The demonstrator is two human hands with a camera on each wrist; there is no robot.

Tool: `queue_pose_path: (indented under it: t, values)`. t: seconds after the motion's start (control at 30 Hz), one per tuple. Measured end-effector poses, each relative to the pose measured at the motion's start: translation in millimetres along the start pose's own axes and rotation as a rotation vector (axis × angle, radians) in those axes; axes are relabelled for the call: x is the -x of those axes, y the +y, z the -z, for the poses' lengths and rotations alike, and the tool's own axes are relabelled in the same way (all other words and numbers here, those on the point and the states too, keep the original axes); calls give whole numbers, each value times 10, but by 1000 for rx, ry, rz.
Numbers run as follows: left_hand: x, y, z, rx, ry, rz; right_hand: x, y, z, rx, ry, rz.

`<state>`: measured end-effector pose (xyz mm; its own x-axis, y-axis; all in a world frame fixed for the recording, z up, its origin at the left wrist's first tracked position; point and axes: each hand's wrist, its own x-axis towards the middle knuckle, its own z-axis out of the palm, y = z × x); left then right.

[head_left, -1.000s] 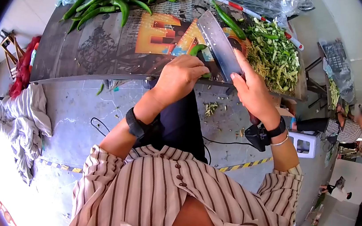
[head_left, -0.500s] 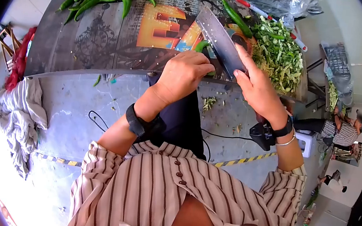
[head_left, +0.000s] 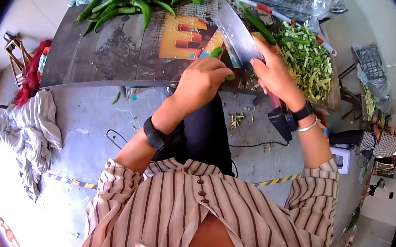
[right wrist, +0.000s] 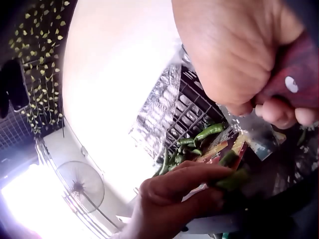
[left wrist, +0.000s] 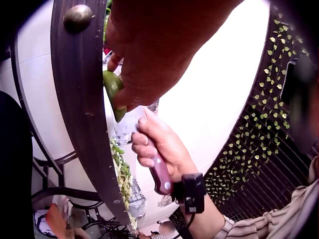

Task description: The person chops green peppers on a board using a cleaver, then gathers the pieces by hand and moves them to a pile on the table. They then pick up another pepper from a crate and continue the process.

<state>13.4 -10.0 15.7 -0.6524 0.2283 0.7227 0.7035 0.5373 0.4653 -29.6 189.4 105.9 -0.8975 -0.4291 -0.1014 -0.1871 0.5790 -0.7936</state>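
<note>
My left hand (head_left: 203, 80) pinches a green chili pepper (head_left: 217, 52) at the table's near edge. Its lower end shows by the thumb in the left wrist view, where the pepper (left wrist: 113, 88) looks smooth and plump. In my right hand (head_left: 279, 76) is a cleaver (head_left: 237, 33), its broad blade slanting up and left beside the pepper. Small pale bits cling to the steel. The fingers wrap the dark red riveted handle (left wrist: 160, 174). To the right of the blade lies a heap of chopped pepper (head_left: 309, 65).
Whole green chili peppers (head_left: 138, 4) are piled at the table's back left. One long pepper (head_left: 260, 27) lies behind the cleaver. Plastic-wrapped black crates (head_left: 280, 1) stand along the back, beside a red-and-white pole (head_left: 262, 7). Scraps (head_left: 237, 119) lie on the floor.
The cleaver has lifted a little and its blade has turned, showing a brighter face. My left hand keeps hold of the pepper at the table edge. The head view has shifted slightly.
</note>
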Motion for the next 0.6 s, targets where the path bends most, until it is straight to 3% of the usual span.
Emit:
queue_pose_path:
  t: [0.1,0.23,0.6]
  values:
    - [26,-41,75,-12,43,158,232,130,72,-120,39,-135]
    - [21,-43,81,-45,108,156,606,255,204,-211,84,-257]
    - [101,-76,120,-74,87,208,984,349,199,-360,374,-220]
